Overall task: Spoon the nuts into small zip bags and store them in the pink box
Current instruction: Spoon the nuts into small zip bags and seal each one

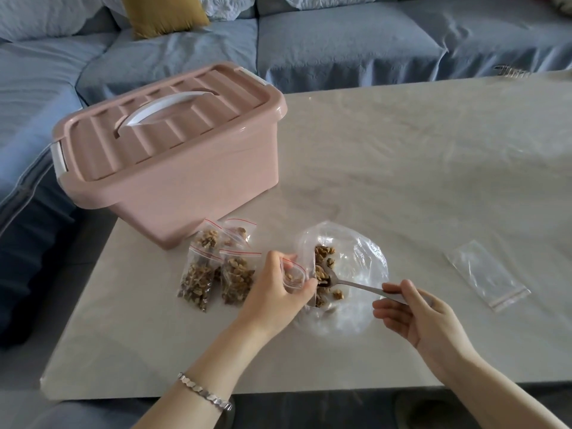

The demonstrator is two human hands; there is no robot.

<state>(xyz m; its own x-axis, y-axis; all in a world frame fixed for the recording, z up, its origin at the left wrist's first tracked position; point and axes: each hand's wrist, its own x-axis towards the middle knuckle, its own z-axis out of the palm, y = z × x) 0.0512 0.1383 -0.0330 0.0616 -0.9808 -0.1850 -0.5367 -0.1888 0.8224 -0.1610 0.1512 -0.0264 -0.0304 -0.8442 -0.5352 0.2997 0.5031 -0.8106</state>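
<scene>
Resting beside left hand [275, 292] — nut-laden spoon [328, 278].

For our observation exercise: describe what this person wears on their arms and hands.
No sleeves are in view. The left wrist wears a silver bracelet of linked segments. Neither the left hand nor the right hand shows gloves or rings.

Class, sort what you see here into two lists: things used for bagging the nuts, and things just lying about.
In the job: pink box, filled zip bags, small zip bag in the left hand, spoon in the right hand, loose nuts, large clear bag, spare empty bag.
Lying about: sofa, yellow cushion.
</scene>
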